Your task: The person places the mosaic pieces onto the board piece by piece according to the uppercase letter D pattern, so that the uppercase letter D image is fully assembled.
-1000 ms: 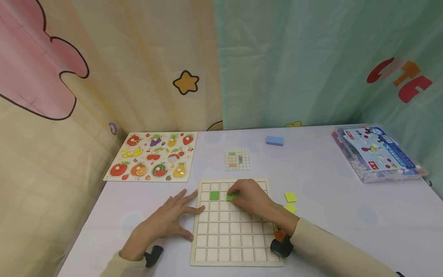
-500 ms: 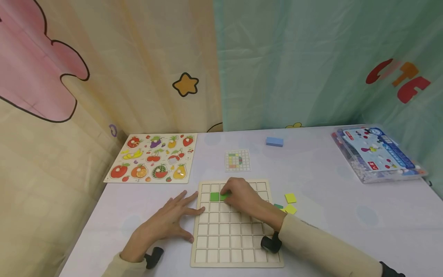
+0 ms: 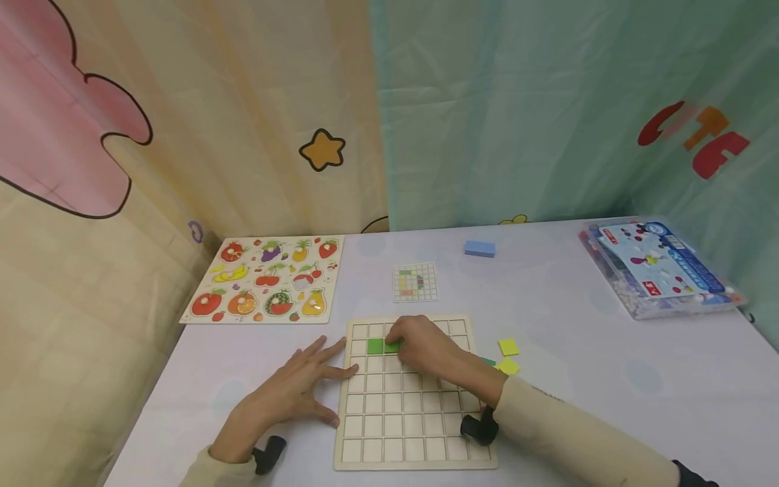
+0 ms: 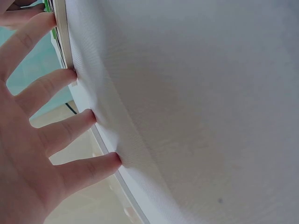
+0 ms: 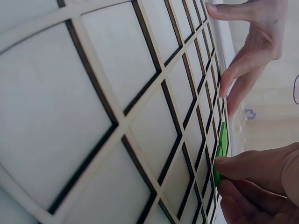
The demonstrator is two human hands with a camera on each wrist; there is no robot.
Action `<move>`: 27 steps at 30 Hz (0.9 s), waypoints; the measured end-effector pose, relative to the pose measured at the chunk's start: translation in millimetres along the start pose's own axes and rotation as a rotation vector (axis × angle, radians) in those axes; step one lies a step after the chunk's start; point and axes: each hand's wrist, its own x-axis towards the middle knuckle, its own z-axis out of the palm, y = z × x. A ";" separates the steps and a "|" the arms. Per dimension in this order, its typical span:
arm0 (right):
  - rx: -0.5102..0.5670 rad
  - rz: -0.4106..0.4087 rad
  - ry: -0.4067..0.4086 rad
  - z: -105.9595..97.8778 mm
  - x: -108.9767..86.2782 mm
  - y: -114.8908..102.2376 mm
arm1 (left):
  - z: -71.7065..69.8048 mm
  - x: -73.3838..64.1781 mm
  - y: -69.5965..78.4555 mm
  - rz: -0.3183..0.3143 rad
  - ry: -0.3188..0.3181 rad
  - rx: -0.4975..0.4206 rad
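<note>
A wooden grid board [image 3: 392,406] lies in front of me in the head view. My right hand [image 3: 426,348] is over its upper rows, pinching a green square tile [image 3: 392,348] between thumb and fingers. Directly left of that tile, another green tile [image 3: 374,346] sits in a cell of the second row. The right wrist view shows the thumb and fingers [image 5: 254,175] at the pinched tile's edge. My left hand [image 3: 298,385] is spread at the board's left side, with fingertips touching the board's edge and the tablecloth [image 4: 196,112].
Yellow tiles [image 3: 508,347] and a partly hidden teal piece [image 3: 488,361] lie right of the board. Behind it are a small pattern card [image 3: 416,282] and a blue block [image 3: 479,249]. A fruit puzzle [image 3: 262,281] lies back left, a clear plastic case [image 3: 660,267] back right.
My right hand has moved left with the pinched green tile, bringing it up beside the other green tile; over the last half second it barely moves. The left hand stays in place.
</note>
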 end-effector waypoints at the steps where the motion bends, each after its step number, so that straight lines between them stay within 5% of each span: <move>1: -0.006 -0.008 0.002 -0.2 -0.6 0.0 | 0.3 -0.1 -0.1 -0.001 0.001 -0.001; 10: 0.000 0.048 0.032 -12.4 -20.9 6.0 | 1.3 -1.0 0.3 -0.004 0.008 0.004; 27: 0.008 0.237 0.158 -41.1 -84.4 52.5 | 0.9 -0.3 0.7 0.022 0.014 0.010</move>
